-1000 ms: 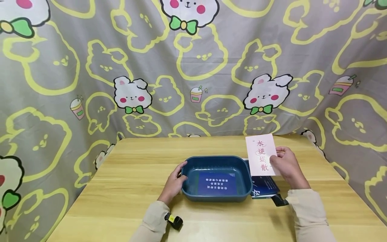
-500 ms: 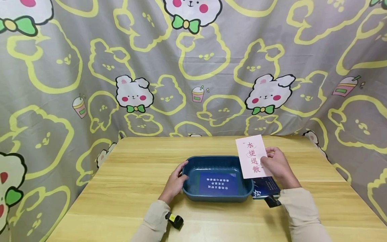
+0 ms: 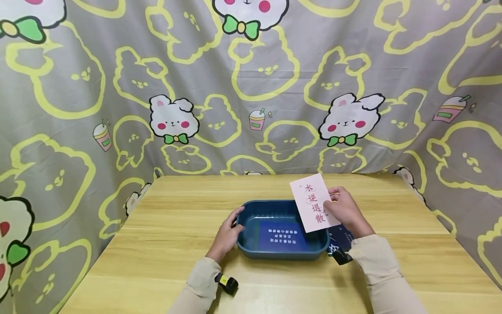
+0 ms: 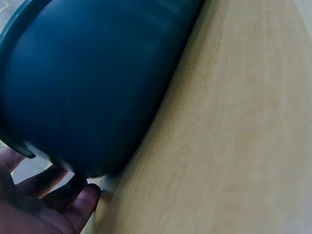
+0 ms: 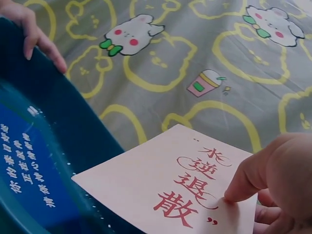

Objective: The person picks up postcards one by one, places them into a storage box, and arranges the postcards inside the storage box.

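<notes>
In the head view, a teal bin [image 3: 282, 255] stands between the left and right edges of the wooden table [image 3: 157, 244]. The left hand [image 3: 226, 235] grips its end nearer the table's left edge. The right hand [image 3: 348, 211] pinches a tilted pink card [image 3: 307, 205] above the opposite end. A blue card [image 3: 274, 239] lies inside; a partly hidden dark blue printed piece [image 3: 343, 237] lies just beside the bin. The left wrist view shows the left hand's fingers [image 4: 87, 195] at the bin's outer wall. In the right wrist view, the thumb presses the pink card's printed face.
</notes>
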`<act>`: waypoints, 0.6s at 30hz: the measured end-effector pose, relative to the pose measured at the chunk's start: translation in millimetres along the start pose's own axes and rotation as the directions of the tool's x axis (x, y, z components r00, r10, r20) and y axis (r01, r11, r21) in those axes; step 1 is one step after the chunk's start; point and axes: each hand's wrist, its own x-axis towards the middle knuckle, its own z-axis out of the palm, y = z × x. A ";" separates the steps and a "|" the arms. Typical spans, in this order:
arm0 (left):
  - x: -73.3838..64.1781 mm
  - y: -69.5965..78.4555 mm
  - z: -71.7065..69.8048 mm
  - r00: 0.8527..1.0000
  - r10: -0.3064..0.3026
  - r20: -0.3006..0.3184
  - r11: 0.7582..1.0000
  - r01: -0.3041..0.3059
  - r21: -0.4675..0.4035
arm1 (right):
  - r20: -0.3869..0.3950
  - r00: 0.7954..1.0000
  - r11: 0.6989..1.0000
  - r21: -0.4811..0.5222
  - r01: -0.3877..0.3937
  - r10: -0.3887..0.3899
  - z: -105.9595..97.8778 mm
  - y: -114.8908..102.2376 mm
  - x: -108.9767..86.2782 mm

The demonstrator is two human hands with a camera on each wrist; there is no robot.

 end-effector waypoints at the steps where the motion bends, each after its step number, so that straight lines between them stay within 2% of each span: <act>1: 0.6 -0.3 0.1 1.000 0.001 -0.001 1.000 -0.001 -0.001 | 0.008 1.000 1.000 -0.011 -0.002 0.002 1.4 -0.1 0.7; 5: 4.0 -7.2 0.2 1.000 0.001 -0.003 1.000 -0.001 -0.010 | 0.042 0.999 0.999 -0.051 -0.015 0.017 9.1 -2.0 2.4; 12: 17.3 -34.9 2.3 1.000 -0.002 -0.021 1.000 0.002 -0.002 | 0.084 0.996 0.991 -0.133 0.017 -0.006 25.1 -7.9 3.2; 14: 16.2 -32.7 2.2 1.000 -0.001 -0.021 1.000 0.001 -0.004 | 0.104 0.994 0.988 -0.153 0.033 -0.017 29.3 -9.3 2.8; 18: 7.8 -16.0 0.3 1.000 0.004 -0.003 1.000 -0.004 -0.015 | 0.153 0.988 0.983 -0.176 0.052 -0.025 37.1 -11.9 2.2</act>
